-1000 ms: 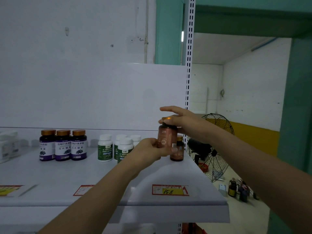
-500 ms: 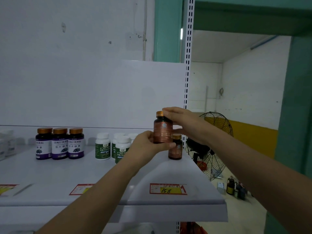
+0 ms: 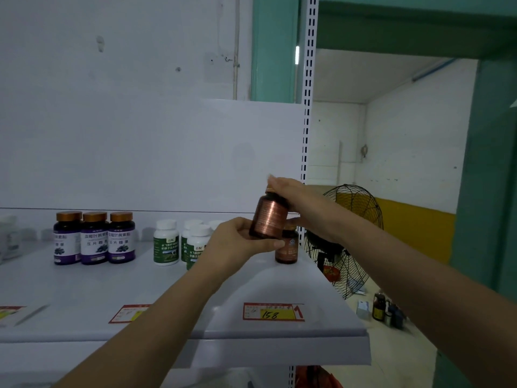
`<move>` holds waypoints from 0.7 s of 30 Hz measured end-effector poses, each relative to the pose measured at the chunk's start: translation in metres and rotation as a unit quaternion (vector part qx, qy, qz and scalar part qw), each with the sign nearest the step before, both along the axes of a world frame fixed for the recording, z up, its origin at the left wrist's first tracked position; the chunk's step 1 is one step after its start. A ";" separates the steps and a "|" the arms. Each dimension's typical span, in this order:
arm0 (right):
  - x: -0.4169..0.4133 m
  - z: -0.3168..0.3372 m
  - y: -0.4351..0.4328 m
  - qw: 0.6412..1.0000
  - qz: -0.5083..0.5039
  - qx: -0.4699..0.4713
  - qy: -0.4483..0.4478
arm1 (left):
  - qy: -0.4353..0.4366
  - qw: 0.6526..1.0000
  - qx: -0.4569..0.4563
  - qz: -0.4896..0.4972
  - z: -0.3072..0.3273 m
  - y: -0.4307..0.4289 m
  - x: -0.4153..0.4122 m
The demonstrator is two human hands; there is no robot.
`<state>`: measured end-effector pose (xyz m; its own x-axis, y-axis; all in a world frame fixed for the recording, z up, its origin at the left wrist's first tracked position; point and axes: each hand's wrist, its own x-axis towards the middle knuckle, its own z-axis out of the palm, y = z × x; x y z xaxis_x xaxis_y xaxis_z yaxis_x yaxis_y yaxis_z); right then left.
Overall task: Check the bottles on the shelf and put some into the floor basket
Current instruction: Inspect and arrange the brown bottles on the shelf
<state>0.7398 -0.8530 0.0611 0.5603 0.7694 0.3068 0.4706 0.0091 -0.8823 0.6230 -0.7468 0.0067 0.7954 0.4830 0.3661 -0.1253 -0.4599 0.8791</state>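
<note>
I am pinching the copper bottle point(image 3: 269, 217) in my left grip point(image 3: 240, 242), right grip point(image 3: 291, 191) clamping its cap (tilting), risking toppling the brown bottle point(image 3: 286, 246) just behind.

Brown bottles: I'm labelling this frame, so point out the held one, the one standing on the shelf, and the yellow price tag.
Held brown bottle point(image 3: 269, 217), head view, middle of its label.
Standing brown bottle point(image 3: 288, 249), head view, its front.
Yellow price tag point(image 3: 272, 312), head view, the handwritten number.
</note>
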 end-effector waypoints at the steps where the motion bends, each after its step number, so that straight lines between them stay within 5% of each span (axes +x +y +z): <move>1: -0.001 -0.001 0.000 0.999 -0.031 -0.001 -0.027 | -0.004 1.000 0.006 0.004 -0.001 -0.002 0.001; 8: 0.007 -0.001 -0.003 0.999 0.010 0.052 0.006 | 0.032 0.997 0.035 -0.067 0.000 0.000 -0.001; 13: -0.018 -0.002 -0.003 0.989 -0.023 0.060 -0.132 | 0.013 0.999 0.010 -0.050 -0.001 0.004 0.001; 17: -0.046 -0.006 -0.005 0.930 -0.097 0.148 -0.323 | -0.064 0.995 0.068 -0.035 0.016 0.007 -0.001; 21: -0.055 -0.011 -0.008 0.821 -0.134 0.294 -0.471 | -0.174 0.970 0.168 0.016 0.044 0.008 -0.003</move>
